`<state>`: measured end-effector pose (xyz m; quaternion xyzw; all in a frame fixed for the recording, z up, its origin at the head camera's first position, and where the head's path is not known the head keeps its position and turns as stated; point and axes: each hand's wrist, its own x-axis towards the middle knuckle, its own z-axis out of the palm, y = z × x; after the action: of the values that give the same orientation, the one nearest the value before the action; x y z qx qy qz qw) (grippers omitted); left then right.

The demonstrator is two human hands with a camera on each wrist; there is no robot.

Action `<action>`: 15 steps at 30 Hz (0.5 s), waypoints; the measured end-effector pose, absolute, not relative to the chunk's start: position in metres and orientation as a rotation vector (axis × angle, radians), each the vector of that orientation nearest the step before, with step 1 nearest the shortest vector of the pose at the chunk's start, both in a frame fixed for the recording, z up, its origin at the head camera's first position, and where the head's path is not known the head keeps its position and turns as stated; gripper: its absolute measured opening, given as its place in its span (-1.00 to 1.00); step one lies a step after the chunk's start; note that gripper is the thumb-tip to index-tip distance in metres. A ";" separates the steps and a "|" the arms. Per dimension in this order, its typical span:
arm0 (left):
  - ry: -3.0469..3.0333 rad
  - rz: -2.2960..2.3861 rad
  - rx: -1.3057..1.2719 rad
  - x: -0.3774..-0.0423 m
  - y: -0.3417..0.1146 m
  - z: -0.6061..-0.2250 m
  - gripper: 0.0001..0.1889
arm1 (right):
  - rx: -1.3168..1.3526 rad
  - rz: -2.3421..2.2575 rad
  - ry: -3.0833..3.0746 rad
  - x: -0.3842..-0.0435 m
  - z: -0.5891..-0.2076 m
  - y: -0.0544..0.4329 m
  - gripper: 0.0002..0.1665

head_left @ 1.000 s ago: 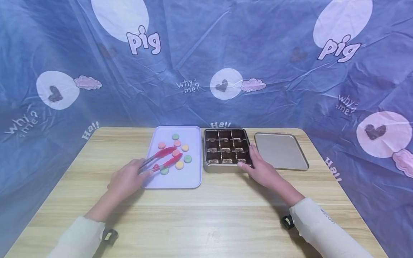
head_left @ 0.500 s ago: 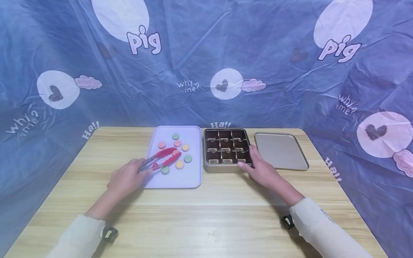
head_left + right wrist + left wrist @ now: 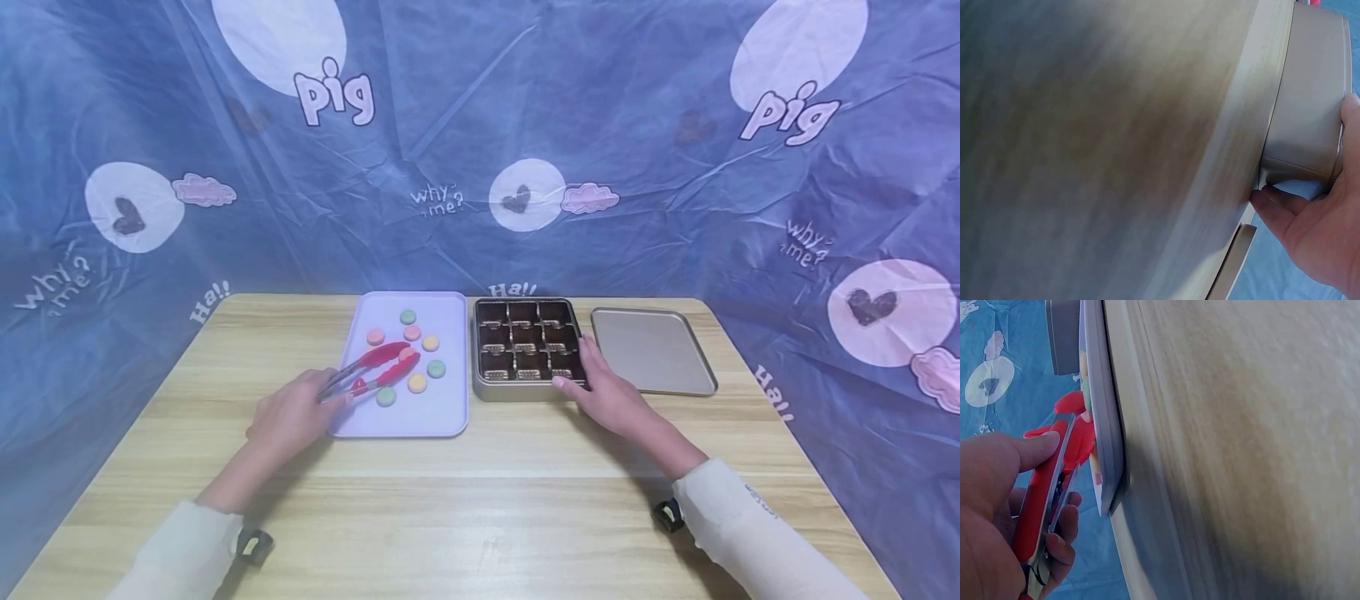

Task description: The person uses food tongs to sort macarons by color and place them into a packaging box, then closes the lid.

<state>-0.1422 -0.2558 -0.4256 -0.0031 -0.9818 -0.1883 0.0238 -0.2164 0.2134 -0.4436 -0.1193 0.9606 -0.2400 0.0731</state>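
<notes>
My left hand (image 3: 294,408) grips a pair of red-tipped tongs (image 3: 384,355) over a lilac tray (image 3: 442,417). Between the tong tips sits a small round pink piece (image 3: 407,354), like a candy or macaron, on the tray. In the left wrist view, the thumb presses on the red handle (image 3: 1041,494) and the fingers curl round the other side. My right hand (image 3: 613,402) holds the front right corner of a metal tin (image 3: 525,392), thumb at the front rim, fingers along the right side. Brown dividers split the tin into several bare compartments.
Several green, yellow and pink pieces lie around the tongs, including a green one (image 3: 386,397) just below them. A flat metal lid (image 3: 652,350) lies right of the tin. A blue printed cloth (image 3: 450,108) hangs behind the wooden table (image 3: 480,517).
The tong tips have drawn closer together about the pink piece. The green piece below them has shifted slightly to the right. My right hand and the tin have stayed put.
</notes>
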 end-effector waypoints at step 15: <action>-3.035 -0.593 -0.020 -0.139 -0.256 -0.422 -0.39 | -0.366 -0.729 2.871 -0.215 -0.442 0.214 0.16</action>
<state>-0.1395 -0.2561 -0.4222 -0.0065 -0.9811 -0.1916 0.0247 -0.2149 0.2137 -0.4415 -0.1223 0.9589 -0.2436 0.0785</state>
